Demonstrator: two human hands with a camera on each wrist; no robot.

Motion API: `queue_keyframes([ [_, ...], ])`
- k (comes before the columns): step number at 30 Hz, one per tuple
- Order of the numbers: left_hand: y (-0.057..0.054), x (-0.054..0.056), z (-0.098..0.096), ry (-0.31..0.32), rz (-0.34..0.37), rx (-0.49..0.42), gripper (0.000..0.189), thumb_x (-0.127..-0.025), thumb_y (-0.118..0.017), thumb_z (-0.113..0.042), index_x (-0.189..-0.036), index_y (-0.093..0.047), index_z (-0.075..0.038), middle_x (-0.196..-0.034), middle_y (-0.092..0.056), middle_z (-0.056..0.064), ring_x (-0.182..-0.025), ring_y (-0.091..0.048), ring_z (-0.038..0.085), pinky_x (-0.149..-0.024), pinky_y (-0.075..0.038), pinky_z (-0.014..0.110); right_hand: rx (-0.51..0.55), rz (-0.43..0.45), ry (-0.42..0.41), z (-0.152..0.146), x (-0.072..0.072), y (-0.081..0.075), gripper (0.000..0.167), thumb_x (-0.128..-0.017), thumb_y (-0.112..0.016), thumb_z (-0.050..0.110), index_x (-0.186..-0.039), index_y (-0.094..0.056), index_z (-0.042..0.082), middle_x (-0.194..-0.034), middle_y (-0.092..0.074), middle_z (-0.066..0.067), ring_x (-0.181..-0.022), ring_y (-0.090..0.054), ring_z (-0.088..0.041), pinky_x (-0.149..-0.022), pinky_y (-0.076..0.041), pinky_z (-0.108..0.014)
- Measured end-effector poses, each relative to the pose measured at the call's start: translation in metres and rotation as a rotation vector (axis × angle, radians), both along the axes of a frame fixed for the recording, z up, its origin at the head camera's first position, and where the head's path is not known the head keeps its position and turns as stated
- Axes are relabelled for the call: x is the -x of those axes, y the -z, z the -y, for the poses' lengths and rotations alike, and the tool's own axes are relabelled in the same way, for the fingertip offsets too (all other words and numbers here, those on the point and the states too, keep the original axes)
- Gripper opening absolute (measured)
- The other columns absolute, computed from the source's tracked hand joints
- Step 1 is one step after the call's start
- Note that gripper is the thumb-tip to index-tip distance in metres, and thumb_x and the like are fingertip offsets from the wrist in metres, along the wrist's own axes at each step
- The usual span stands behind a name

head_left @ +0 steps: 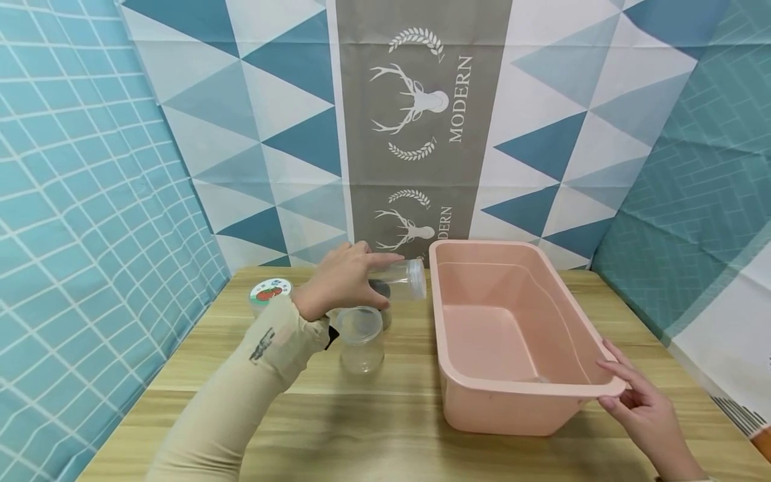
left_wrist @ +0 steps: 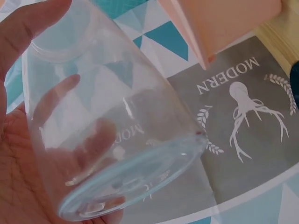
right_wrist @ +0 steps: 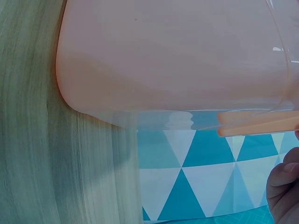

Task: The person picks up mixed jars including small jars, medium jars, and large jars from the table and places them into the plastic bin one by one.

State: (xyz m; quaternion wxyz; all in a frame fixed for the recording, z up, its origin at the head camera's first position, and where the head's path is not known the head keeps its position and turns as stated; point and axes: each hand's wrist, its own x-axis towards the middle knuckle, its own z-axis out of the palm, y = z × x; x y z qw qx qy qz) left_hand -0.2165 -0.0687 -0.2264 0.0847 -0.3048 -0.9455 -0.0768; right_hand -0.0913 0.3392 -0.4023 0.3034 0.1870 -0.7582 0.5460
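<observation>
My left hand [head_left: 340, 278] grips a clear jar [head_left: 397, 278] and holds it on its side above the table, its translucent lid pointing right toward the basin. The left wrist view shows the thumb and fingers around the jar [left_wrist: 126, 116], which looks see-through, with nothing visible inside. Below that hand stands another clear lidded jar [head_left: 361, 355]. One more jar [head_left: 387, 320] is mostly hidden behind it. At the near right corner of a pink plastic basin [head_left: 444, 355], my right hand [head_left: 647, 412] holds the rim, thumb outside. Curled fingers [right_wrist: 284, 175] show in the right wrist view.
A jar with a printed, red-pictured lid [head_left: 271, 290] stands at the back left, partly behind the left forearm. Patterned cloth [head_left: 289, 100] hangs behind the wooden table [head_left: 301, 428]. A small pale thing [head_left: 538, 379] shows inside the basin's near wall, too little to identify.
</observation>
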Motion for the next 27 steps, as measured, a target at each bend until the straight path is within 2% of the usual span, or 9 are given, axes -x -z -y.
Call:
queue_keyframes([
  [6,-0.003,-0.001,-0.008,0.038,-0.016,-0.025,0.073,-0.066,-0.081,-0.036,-0.135,-0.057,-0.029,-0.088,-0.053,0.004,-0.075,-0.044,0.021,-0.063,-0.036,0.032,-0.025,0.000,0.025,0.000,0.000,0.000,0.047,-0.078,-0.064,-0.020,-0.121,-0.063,-0.001,-0.141,-0.048,0.014,-0.045,-0.028,-0.012,-0.039,-0.023,-0.029],
  [14,-0.002,-0.003,-0.020,0.023,0.021,-0.037,0.076,-0.066,-0.083,-0.037,-0.136,-0.055,-0.032,-0.096,-0.055,0.006,-0.078,-0.043,0.022,-0.065,-0.037,0.032,-0.010,0.000,-0.012,0.000,0.000,-0.001,0.046,-0.080,-0.063,-0.019,-0.122,-0.062,-0.002,-0.142,-0.047,0.013,-0.044,-0.028,-0.012,-0.039,-0.023,-0.029],
  [18,-0.002,-0.002,-0.026,0.010,0.008,-0.054,0.076,-0.065,-0.082,-0.036,-0.136,-0.055,-0.034,-0.093,-0.051,0.004,-0.078,-0.041,0.022,-0.064,-0.035,0.032,-0.042,0.003,0.013,0.000,-0.001,-0.002,0.047,-0.078,-0.063,-0.020,-0.122,-0.062,-0.002,-0.142,-0.047,0.014,-0.044,-0.028,-0.012,-0.039,-0.023,-0.029],
  [24,-0.007,0.000,-0.039,0.038,-0.024,-0.106,0.077,-0.067,-0.079,-0.035,-0.138,-0.052,-0.038,-0.095,-0.052,0.003,-0.080,-0.041,0.023,-0.064,-0.035,0.033,-0.024,-0.013,-0.021,-0.001,-0.001,-0.001,0.046,-0.079,-0.064,-0.019,-0.122,-0.061,-0.004,-0.143,-0.046,0.011,-0.045,-0.028,-0.012,-0.039,-0.023,-0.028],
  [27,-0.009,0.002,-0.044,0.042,-0.024,-0.102,0.077,-0.067,-0.078,-0.034,-0.139,-0.049,-0.041,-0.097,-0.053,0.004,-0.080,-0.042,0.023,-0.065,-0.036,0.034,-0.047,-0.010,0.001,-0.001,-0.001,-0.002,0.047,-0.078,-0.064,-0.020,-0.122,-0.062,-0.003,-0.143,-0.046,0.012,-0.044,-0.028,-0.011,-0.039,-0.024,-0.028],
])
